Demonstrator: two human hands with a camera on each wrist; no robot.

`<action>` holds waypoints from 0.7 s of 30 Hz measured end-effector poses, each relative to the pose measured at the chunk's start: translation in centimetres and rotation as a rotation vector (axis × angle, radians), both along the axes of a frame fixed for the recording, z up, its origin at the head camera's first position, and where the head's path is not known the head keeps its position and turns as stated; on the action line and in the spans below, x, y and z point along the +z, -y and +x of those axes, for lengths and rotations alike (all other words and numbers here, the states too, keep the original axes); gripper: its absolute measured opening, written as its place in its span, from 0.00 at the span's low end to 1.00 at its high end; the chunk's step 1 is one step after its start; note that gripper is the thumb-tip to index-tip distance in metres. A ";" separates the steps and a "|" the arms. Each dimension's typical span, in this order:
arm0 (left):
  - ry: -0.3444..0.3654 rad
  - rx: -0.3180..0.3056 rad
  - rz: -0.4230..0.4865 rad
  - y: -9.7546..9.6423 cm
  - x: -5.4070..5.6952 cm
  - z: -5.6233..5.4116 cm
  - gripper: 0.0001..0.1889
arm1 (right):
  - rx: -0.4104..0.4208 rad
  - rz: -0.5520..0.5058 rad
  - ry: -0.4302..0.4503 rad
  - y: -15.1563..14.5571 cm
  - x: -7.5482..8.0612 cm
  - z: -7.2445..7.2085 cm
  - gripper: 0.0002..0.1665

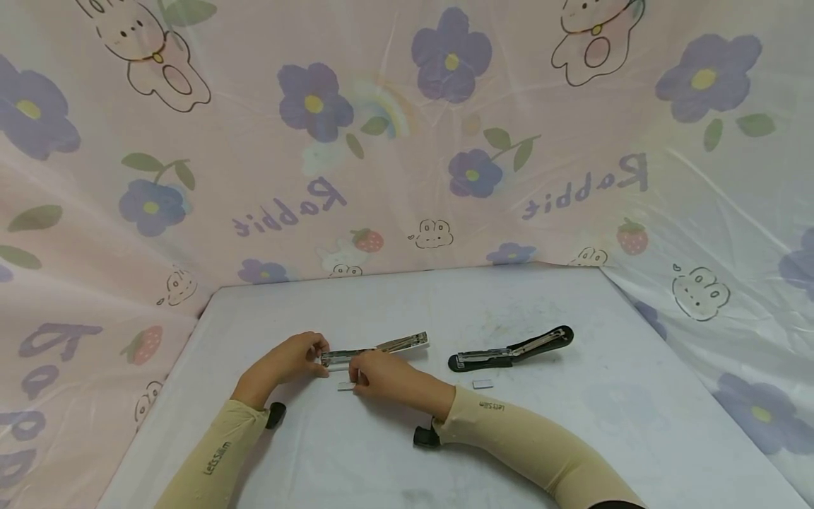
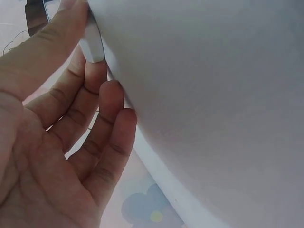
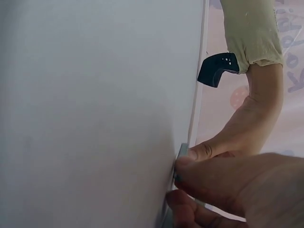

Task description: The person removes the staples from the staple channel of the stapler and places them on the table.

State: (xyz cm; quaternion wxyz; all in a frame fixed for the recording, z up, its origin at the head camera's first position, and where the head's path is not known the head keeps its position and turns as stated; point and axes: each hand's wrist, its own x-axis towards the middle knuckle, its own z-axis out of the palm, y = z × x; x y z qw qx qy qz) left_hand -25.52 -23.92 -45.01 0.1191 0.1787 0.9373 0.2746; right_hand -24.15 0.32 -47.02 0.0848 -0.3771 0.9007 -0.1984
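A white stapler [image 1: 407, 343] lies opened out on the table, its metal staple channel showing. My left hand [image 1: 294, 360] holds it by its left end, between thumb and fingers. In the left wrist view, the stapler's pale rounded end [image 2: 94, 46] shows between the thumb and fingers. Just in front of the stapler, my right hand [image 1: 384, 377] pinches a small grey strip of staples [image 1: 345, 387] close over the table. The right wrist view shows this staple strip [image 3: 183, 150] at the tips of the thumb and finger.
To the right, a black stapler [image 1: 540, 346] lies opened out on the white table [image 1: 356, 452]. A second small staple strip [image 1: 482, 384] rests in front of it. Behind the table hangs a printed cloth [image 1: 394, 177].
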 end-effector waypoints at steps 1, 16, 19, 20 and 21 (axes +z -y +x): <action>-0.005 -0.006 -0.001 0.0 0.0 0.0 0.18 | 0.002 -0.003 0.005 -0.1 0.1 0.0 0.08; 0.006 -0.033 -0.018 0.3 0.4 0.3 0.19 | -0.035 -0.149 -0.114 -8.1 4.0 -0.2 0.11; 0.011 -0.025 -0.014 0.3 0.5 0.4 0.19 | -0.063 -0.191 -0.166 -11.2 5.2 -0.4 0.11; 0.005 -0.022 -0.020 0.4 0.6 0.4 0.19 | -0.076 -0.202 -0.192 -12.3 5.5 -0.6 0.11; -0.006 -0.020 -0.029 0.5 0.6 0.4 0.18 | -0.090 -0.212 -0.212 -13.3 5.9 -0.6 0.12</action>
